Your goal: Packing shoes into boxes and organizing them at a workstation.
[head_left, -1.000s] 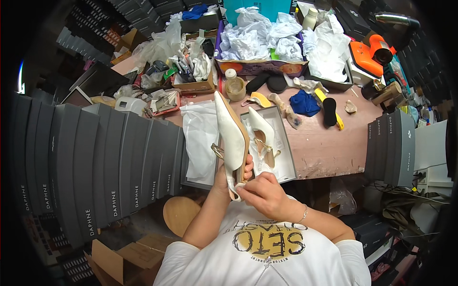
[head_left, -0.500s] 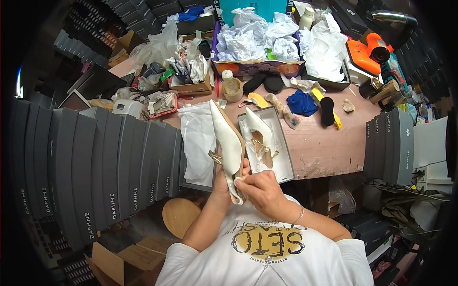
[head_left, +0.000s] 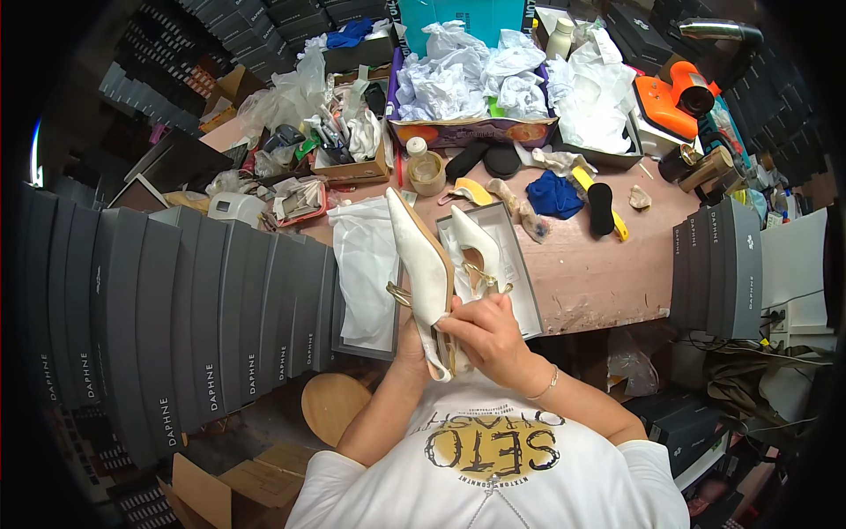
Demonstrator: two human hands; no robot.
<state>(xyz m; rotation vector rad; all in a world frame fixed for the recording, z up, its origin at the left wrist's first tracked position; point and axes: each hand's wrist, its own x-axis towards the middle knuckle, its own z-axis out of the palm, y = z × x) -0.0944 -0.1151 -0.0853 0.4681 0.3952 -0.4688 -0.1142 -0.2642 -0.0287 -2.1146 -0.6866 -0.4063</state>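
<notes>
Head view: both hands' fingers (head_left: pixel 476 331) clasp 1 cream shoe (head_left: pixel 421 264) — open shoebox (head_left: pixel 529 291) just beyond.

Both hands (head_left: pixel 458 339) hold a cream shoe (head_left: pixel 423 269).

I take the open shoe box (head_left: pixel 522 280) on the table (head_left: pixel 599 264) as my landmark. 1 shoe (head_left: pixel 476 251) lies in it. Just left of it I hold the other shoe (head_left: pixel 423 273) upright, my left hand (head_left: pixel 410 339) and right hand (head_left: pixel 485 331) at its near end. Left of that lies tissue paper (head_left: pixel 366 264). Behind the box stands a tape roll (head_left: pixel 427 172); right of it, a cloth (head_left: pixel 555 194).
</notes>
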